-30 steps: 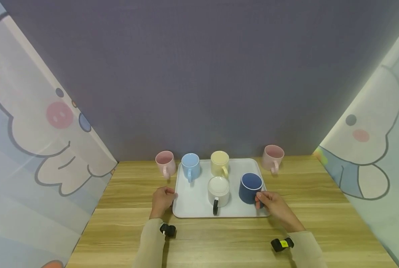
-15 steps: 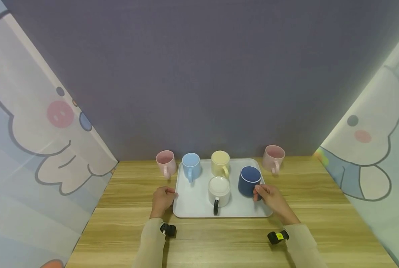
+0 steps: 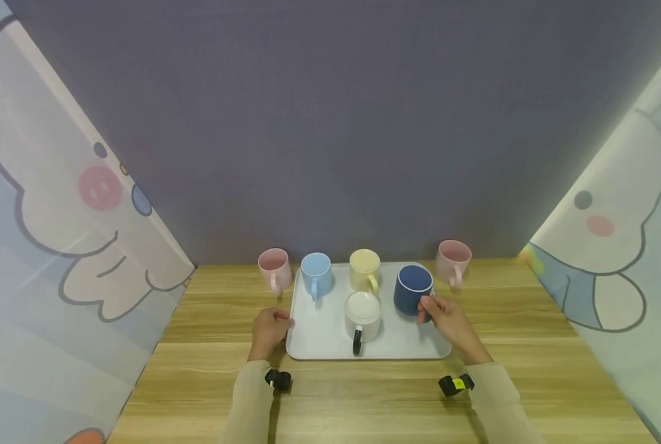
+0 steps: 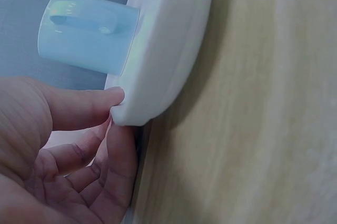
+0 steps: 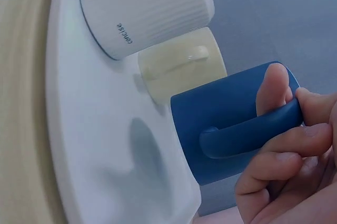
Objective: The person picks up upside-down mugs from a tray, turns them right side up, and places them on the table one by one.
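Note:
My right hand [image 3: 447, 320] grips the handle of a dark blue mug [image 3: 410, 295] at the right side of a white tray [image 3: 319, 345]. In the right wrist view the fingers curl round that handle, and a shadow lies on the tray beside the blue mug [image 5: 231, 124]. With thumb above and fingers beneath, my left hand [image 3: 269, 333] pinches the tray's left rim, as the left wrist view shows. Also on the tray are a light blue mug [image 3: 316, 277], a yellow mug [image 3: 364, 271] and a white mug [image 3: 362, 317] with a black handle.
One pink mug [image 3: 275, 271] stands on the wooden table [image 3: 364, 401] left of the tray, another pink mug [image 3: 451, 262] beyond its right back corner. A dark grey panel [image 3: 330, 135] rises behind the table. Printed cartoon walls [image 3: 597, 234] flank both sides.
My right hand has moved the blue mug away from me, toward the back right of the tray. My left hand and the other mugs have stayed in place.

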A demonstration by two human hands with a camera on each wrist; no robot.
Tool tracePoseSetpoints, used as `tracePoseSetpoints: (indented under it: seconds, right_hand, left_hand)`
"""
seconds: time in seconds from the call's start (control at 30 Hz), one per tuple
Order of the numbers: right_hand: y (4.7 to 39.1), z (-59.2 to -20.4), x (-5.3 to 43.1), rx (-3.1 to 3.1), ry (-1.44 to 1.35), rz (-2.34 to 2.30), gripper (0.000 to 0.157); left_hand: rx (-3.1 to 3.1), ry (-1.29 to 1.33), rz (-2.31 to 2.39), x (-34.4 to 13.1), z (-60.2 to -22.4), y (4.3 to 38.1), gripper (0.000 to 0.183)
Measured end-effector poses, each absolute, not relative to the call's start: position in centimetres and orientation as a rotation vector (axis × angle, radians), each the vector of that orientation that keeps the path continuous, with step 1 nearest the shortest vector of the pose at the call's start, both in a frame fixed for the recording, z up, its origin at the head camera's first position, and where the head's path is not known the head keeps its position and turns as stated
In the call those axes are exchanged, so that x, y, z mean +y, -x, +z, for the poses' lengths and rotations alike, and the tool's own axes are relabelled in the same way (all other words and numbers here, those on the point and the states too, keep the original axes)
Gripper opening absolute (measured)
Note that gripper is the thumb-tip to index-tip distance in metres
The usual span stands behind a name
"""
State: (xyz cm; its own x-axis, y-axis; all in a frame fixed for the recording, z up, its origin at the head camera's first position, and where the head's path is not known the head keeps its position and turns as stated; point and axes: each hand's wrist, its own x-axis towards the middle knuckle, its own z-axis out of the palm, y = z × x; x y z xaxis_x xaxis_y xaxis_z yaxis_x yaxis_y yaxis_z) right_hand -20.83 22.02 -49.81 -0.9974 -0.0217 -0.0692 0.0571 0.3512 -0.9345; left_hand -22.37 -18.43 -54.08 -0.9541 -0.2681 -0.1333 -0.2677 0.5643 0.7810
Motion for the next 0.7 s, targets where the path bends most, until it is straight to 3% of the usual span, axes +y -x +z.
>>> tracePoseSetpoints:
  seconds: [0.7]
  right_hand:
    - [20.5, -45.9, 20.9, 2.546, -0.01, -1.845, 0.045]
  left_hand:
    - [-2.785, -0.471, -1.355, -18.6, -54.4, 22.5, 0.014]
